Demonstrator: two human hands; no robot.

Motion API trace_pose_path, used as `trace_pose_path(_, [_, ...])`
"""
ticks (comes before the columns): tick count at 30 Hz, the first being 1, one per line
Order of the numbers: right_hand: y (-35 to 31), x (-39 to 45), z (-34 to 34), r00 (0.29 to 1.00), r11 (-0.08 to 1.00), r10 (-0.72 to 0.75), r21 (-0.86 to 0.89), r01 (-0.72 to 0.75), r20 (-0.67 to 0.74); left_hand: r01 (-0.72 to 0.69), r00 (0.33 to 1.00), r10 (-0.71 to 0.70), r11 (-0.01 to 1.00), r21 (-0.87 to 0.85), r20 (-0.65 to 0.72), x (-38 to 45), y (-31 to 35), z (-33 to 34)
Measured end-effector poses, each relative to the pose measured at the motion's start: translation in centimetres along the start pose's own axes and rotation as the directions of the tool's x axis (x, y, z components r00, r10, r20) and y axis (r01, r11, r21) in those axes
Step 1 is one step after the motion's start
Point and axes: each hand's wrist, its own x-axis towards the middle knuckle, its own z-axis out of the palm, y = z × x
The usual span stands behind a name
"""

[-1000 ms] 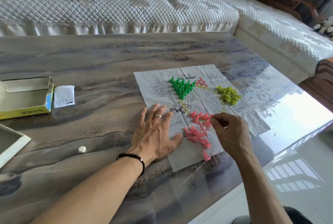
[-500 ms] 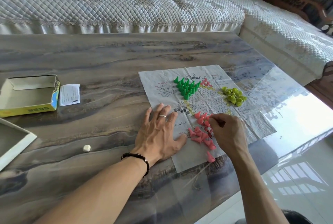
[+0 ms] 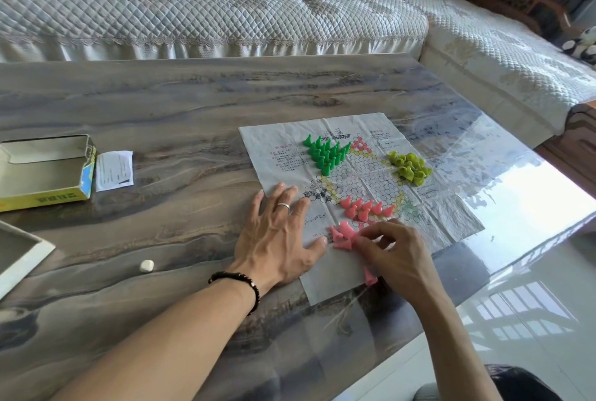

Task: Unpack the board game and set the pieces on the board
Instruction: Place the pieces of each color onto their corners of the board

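Note:
A creased paper game board (image 3: pixel 371 129) lies on the marble-patterned table. Green pieces (image 3: pixel 325 154) stand in a triangle at its far left corner. Yellow-green pieces (image 3: pixel 409 168) lie heaped at its right. Several pink pieces (image 3: pixel 364 207) stand in rows near the board's near point, and a loose pink pile (image 3: pixel 343 234) lies just in front of them. My left hand (image 3: pixel 277 239) presses flat on the board's left edge, fingers spread. My right hand (image 3: pixel 400 255) curls over the loose pile, its fingertips pinching a pink piece there. A single pink piece (image 3: pixel 370 278) lies under my right palm.
An open yellow box (image 3: pixel 45 171) sits at the far left with a white leaflet (image 3: pixel 114 170) beside it. A white lid (image 3: pixel 19 252) pokes in at the left edge and a small white die (image 3: pixel 146 266) lies near it. The table's glossy edge (image 3: pixel 483 258) runs close on the right; a quilted sofa (image 3: pixel 225 13) stands behind.
My right hand has come back from the standing pink rows down to the loose pink pile. My left hand has stayed flat on the paper.

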Motion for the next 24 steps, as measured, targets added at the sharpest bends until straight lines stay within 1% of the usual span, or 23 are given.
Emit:
trace_pose_path(2, [-0.2, 0.1, -0.1, 0.999, 0.997, 0.036, 0.072, -0.036, -0.002, -0.002, 1.000, 0.002, 1.000, -0.002, -0.002, 0.0, 0.0, -0.1])
trace_pose_path(5, [-0.2, -0.1, -0.7, 0.996, 0.962, 0.087, 0.261, -0.084, 0.000, -0.009, 1.000, 0.009, 1.000, 0.004, 0.008, 0.0, 0.0, -0.2])
trace_pose_path(7, [-0.2, -0.3, -1.2, 0.991, 0.892, 0.134, 0.436, -0.120, -0.002, -0.010, 1.000, 0.010, 1.000, 0.004, 0.017, 0.0, 0.0, -0.3])
trace_pose_path(9, [0.0, -0.3, -1.6, 0.981, 0.799, 0.193, 0.581, -0.152, -0.008, -0.010, 1.000, 0.009, 1.000, 0.005, 0.020, 0.0, 0.0, -0.3])
trace_pose_path(11, [0.4, -0.2, -1.9, 0.975, 0.730, 0.220, 0.667, -0.150, -0.022, -0.011, 1.000, 0.011, 1.000, 0.006, 0.019, -0.1, 0.0, -0.4])
trace_pose_path(13, [0.6, 0.0, -2.0, 0.973, 0.691, 0.228, 0.710, -0.139, -0.032, -0.013, 1.000, 0.013, 1.000, 0.007, 0.020, -0.1, 0.0, -0.4])
trace_pose_path(15, [0.6, 0.1, -2.1, 0.972, 0.682, 0.234, 0.718, -0.136, -0.038, -0.012, 1.000, 0.012, 1.000, 0.009, 0.020, -0.1, 0.0, -0.4])
trace_pose_path(18, [0.7, 0.2, -1.7, 0.960, 0.705, 0.268, 0.696, -0.138, -0.081, -0.015, 1.000, 0.015, 1.000, 0.009, 0.024, -0.1, 0.0, -0.5])
trace_pose_path(21, [1.2, 0.4, -1.2, 0.952, 0.796, 0.271, 0.590, -0.138, -0.143, -0.013, 1.000, 0.013, 1.000, 0.002, 0.021, -0.1, 0.0, -0.5])
trace_pose_path(24, [1.4, 0.6, -0.9, 0.964, 0.914, 0.200, 0.387, -0.120, -0.174, -0.011, 1.000, 0.011, 1.000, 0.006, 0.023, -0.1, -0.1, -0.4])
